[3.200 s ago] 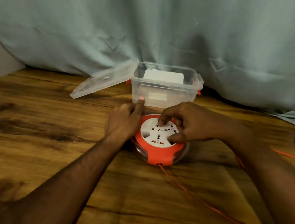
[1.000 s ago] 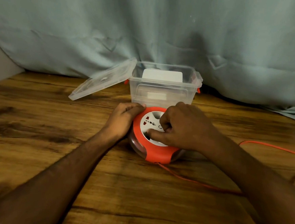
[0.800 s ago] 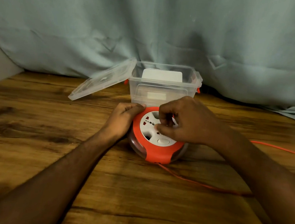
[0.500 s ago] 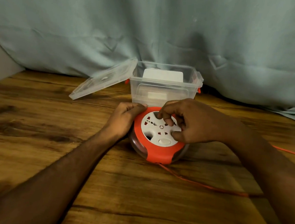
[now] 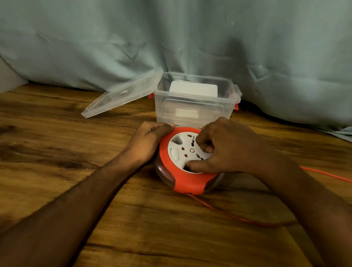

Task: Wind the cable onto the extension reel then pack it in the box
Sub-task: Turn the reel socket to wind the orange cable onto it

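On the wooden table point(image 5: 43, 148), just before the clear plastic box point(image 5: 193, 109), the round orange-and-white extension reel point(image 5: 186, 165) has its white face turned on since a moment ago, right hand point(image 5: 222, 149) fingers hooked in its recesses, left hand point(image 5: 147, 141) gripping its rim, orange cable point(image 5: 238, 217) shortening, so winding continues.

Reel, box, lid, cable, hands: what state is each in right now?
Reel: flat on the table, cable partly wound.
Cable: still trailing out to the right.
Box: open.
Lid: off, leaning against box.
Left hand: holds reel's rim.
Right hand: fingers in white hub.
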{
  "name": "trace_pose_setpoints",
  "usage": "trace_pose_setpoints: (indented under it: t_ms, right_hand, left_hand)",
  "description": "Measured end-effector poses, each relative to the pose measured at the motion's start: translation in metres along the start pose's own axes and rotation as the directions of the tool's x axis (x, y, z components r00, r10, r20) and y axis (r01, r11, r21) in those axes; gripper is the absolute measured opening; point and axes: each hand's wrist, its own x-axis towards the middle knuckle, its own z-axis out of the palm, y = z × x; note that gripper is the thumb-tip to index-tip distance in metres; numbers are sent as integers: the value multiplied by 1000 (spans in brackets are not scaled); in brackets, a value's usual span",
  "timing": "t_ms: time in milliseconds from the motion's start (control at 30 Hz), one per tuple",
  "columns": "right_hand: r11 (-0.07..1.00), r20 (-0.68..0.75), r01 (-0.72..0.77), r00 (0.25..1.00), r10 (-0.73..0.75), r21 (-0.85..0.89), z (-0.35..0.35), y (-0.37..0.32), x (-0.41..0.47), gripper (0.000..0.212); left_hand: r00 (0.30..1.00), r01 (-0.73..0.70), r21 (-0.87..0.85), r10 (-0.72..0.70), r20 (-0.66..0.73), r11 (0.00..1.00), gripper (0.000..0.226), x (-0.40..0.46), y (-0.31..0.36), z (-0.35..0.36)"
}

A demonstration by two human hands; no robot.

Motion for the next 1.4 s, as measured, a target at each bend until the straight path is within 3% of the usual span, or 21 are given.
trace_pose_setpoints:
  t_ms: [167, 300, 367, 433, 533, 600, 933, 1133, 1400]
  right_hand:
    - [995, -15, -93, 996, 93, 28, 4, -9, 3, 59]
    - [991, -16, -130, 991, 130, 16, 4, -6, 6, 53]
    - [997, -95, -70, 993, 73, 35, -1, 2, 7, 38]
    - [997, -75, -7, 997, 13, 72, -10, 12, 6, 22]
    - [997, 118, 32, 992, -40, 69, -13, 23, 3, 54]
    - [999, 192, 35, 981, -39, 26, -11, 24, 3, 61]
    - [998, 91, -2, 996, 7, -60, -11, 20, -1, 68]
    - [987, 9, 3, 1000, -2, -161, -4, 9, 1, 61]
    - [993, -37, -119, 992, 118, -28, 9, -2, 5, 60]
  left_hand:
    - [1000, 4, 13, -4, 6, 1000, 40, 1, -3, -2]
    - [1000, -2, 4, 2, 3, 1000, 47, 1, -3, -2]
    - [1000, -9, 6, 9, 3, 1000, 50, 1, -3, -1]
    - [1000, -11, 2, 11, 5, 1000, 52, 1, -2, -1]
    - [1000, -8, 4, 8, 9, 1000, 55, 2, -1, -1]
    - [1000, -7, 6, 7, 6, 1000, 53, 2, -2, -1]
    - [999, 17, -1, -17, -38, 1000, 38, 2, -3, -2]
    - [1000, 5, -22, -5, -26, 1000, 38, 1, -2, -1]
    - [1000, -2, -5, 2, -1, 1000, 39, -3, 3, -1]
